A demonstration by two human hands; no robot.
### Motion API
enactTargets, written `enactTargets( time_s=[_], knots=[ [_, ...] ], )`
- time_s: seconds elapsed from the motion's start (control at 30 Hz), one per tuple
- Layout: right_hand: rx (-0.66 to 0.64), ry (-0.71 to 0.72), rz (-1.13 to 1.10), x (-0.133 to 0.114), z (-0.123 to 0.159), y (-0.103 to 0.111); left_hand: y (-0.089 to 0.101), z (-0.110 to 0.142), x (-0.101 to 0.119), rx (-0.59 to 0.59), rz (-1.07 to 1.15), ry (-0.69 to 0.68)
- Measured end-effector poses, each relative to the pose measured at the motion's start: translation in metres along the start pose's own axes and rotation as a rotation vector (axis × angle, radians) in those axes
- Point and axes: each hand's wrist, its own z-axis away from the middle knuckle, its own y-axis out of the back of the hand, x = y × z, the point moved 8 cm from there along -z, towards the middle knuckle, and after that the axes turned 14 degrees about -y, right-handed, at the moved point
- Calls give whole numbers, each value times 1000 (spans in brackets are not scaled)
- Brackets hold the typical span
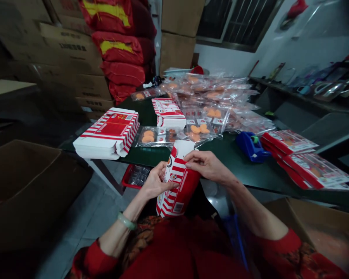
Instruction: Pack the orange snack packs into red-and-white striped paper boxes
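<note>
A red and white striped carton (pixel 189 190) stands tilted in front of my body, with a white flap raised at its top. My left hand (pixel 158 182) grips its left side, the thumb lying across the printed face. At the upper right edge of the carton, my right hand (pixel 205 164) has its fingers closed on the rim by the flap. Just beyond, on the table, lie clear packs of orange pieces (pixel 199 130). A stack of flattened striped cartons (pixel 110 130) is to the left, and a smaller carton stack (pixel 170 112) sits farther back.
A heap of clear packets (pixel 215 91) covers the far side of the green table (pixel 229 155). A blue tape dispenser (pixel 251 146) and filled red packages (pixel 308 159) lie to the right. Below stands a red basket (pixel 128 180); an open cardboard box (pixel 23 155) is at the left.
</note>
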Motion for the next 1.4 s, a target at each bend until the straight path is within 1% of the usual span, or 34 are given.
enactTargets(
  time_s=[0.03,0.07,0.13,0.17,0.2,0.23,0.27,0.3,0.37,0.4,0.43,0.47,0.57,0.7,0.8,0.87,0.9,0.97,1.03,1.13,1.2,1.23,1.33,1.4],
  knots=[
    [59,32,-16,0,-2,3,2,2,2,19,11,-1],
    [161,81,-12,-2,-2,10,4,3,4,40,24,-4],
    [431,175,0,-5,3,25,9,5,9,80,51,-15],
    [541,186,-22,-2,6,30,12,6,11,101,77,-23],
    [590,164,-72,4,7,31,16,5,13,120,108,-31],
    [568,116,-146,12,5,28,19,5,14,133,141,-40],
    [481,59,-232,20,1,19,22,4,15,142,171,-48],
    [357,11,-318,27,-3,6,25,2,14,144,196,-54],
    [110,-37,-440,32,-5,-23,31,0,12,133,218,-62],
    [38,-47,-468,33,-4,-34,33,-1,10,125,228,-65],
    [5,-53,-481,34,-3,-41,35,-2,8,115,239,-66],
    [0,-62,-483,35,-3,-46,38,-2,6,104,252,-68],
    [69,-90,-440,38,-8,-47,45,-2,-2,93,290,-76],
    [134,-114,-364,43,-18,-46,56,1,-13,143,283,-31],
    [220,-159,-370,54,-19,-43,57,3,-18,131,237,34],
    [292,-217,-417,65,-17,-42,56,2,-18,118,191,46],
    [320,-257,-454,72,-16,-43,56,2,-16,134,161,40],
    [357,-341,-546,87,-15,-46,58,3,-13,208,74,24],
    [377,-399,-633,98,-14,-47,57,6,-10,285,-65,18],
    [405,-409,-674,105,-9,-42,50,13,-2,356,-380,-17],
    [446,-395,-644,104,-1,-35,39,16,3,364,-552,-49],
    [472,-388,-619,104,4,-31,32,16,3,347,-602,-55],
    [569,-382,-537,103,19,-20,12,12,-2,244,-645,-46],
    [615,-383,-493,104,26,-16,7,7,-5,219,-607,-31]
  ],
)
